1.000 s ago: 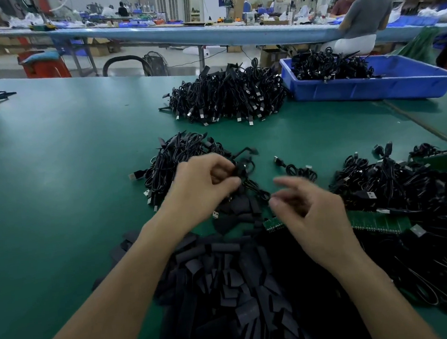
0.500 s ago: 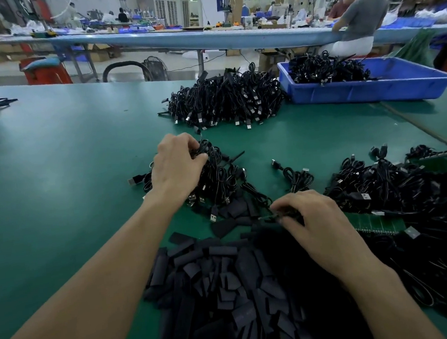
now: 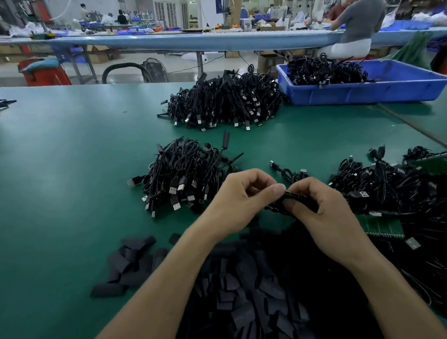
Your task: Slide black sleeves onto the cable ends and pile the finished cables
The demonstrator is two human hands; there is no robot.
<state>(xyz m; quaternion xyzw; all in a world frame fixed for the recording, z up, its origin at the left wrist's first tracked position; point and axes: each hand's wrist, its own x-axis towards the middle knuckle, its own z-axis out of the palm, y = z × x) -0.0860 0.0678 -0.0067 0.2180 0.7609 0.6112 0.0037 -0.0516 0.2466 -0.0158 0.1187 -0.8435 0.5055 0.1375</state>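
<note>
Both hands meet over the middle of the green table point(image 3: 56, 169). The left hand point(image 3: 242, 201) pinches with thumb and forefinger, the right hand point(image 3: 327, 214) curls its fingers in from the other side, and between them sits a short dark piece that looks like a black sleeve point(image 3: 296, 196). Each hand grips one end of it. Whether a cable end is already inside cannot be told; the fingers hide it. This reads as the fitting step itself, one sleeve mid-job.

How far along is the task? Just beyond the left hand lies a near pile of cables point(image 3: 185, 172), plugs poking out, probably the finished heap. Farther back there is a bigger far pile point(image 3: 225, 99), and beside it a blue bin point(image 3: 366, 96) holding more. To the right sprawls a tangle of cables point(image 3: 406, 189), likely those waiting their turn.

At the near edge, under both forearms, a wide heap of loose sleeves point(image 3: 253, 287) spreads out. Plenty is done, then, but by that heap and that tangle a great deal of work remains.
</note>
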